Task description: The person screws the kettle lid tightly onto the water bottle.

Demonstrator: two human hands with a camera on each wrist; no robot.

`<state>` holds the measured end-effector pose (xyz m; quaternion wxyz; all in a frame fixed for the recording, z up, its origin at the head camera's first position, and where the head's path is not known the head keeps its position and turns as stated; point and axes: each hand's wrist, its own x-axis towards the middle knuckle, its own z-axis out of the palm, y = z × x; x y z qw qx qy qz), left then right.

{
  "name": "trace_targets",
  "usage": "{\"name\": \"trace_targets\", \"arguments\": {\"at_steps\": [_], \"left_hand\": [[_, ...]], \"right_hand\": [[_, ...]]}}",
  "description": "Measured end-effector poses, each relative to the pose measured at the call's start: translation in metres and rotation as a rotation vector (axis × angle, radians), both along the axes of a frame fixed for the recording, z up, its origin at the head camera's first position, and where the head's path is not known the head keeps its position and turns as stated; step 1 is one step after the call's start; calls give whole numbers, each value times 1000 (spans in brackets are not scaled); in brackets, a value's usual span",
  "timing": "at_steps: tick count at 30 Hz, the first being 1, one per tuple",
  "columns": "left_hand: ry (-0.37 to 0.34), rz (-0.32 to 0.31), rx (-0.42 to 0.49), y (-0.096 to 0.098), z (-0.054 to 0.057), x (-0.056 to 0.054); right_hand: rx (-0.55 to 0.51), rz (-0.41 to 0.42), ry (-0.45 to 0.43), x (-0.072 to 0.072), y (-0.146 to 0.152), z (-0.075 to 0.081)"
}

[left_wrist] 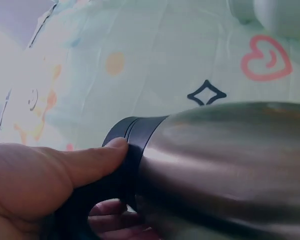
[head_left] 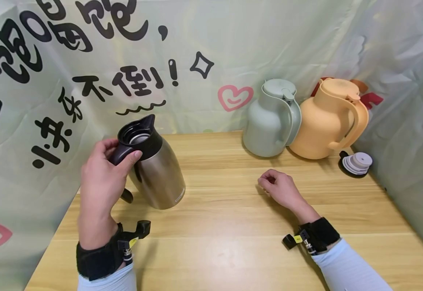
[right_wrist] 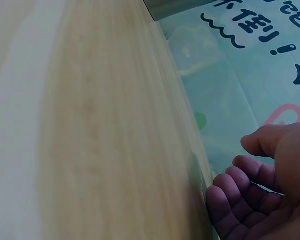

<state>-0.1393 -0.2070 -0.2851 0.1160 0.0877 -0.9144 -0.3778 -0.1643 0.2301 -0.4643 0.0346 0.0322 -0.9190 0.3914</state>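
Observation:
A steel thermos jug point(head_left: 160, 173) with a black collar stands at the left of the table, its mouth uncovered and its spout pointing away. My left hand point(head_left: 104, 178) grips the top of its black handle, thumb laid against the collar; in the left wrist view the thumb point(left_wrist: 90, 162) presses there and the other fingers show below the handle. Over the table, right of the middle, my right hand point(head_left: 280, 190) holds nothing, its fingers loosely curled, as the right wrist view shows. A white stepped stopper point(head_left: 358, 162) with a black rim lies at the far right.
Against the back stand a grey-green jug point(head_left: 266, 125) and an orange jug point(head_left: 317, 129), both with lids on and side by side. Printed fabric point(head_left: 204, 36) walls off the table's back and sides. The wooden tabletop point(head_left: 215, 242) stretches between my arms.

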Motion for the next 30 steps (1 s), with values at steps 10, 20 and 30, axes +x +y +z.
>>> {"name": "trace_targets", "arguments": {"at_steps": [10, 20, 30], "left_hand": [[-18, -10, -46, -6, -6, 6], [40, -62, -3, 23, -7, 4], [66, -115, -11, 42, -11, 11]], "right_hand": [[-6, -83, -3, -4, 16, 1], [60, -366, 60, -7, 75, 11], [-159, -860, 53, -3, 118, 8]]}}
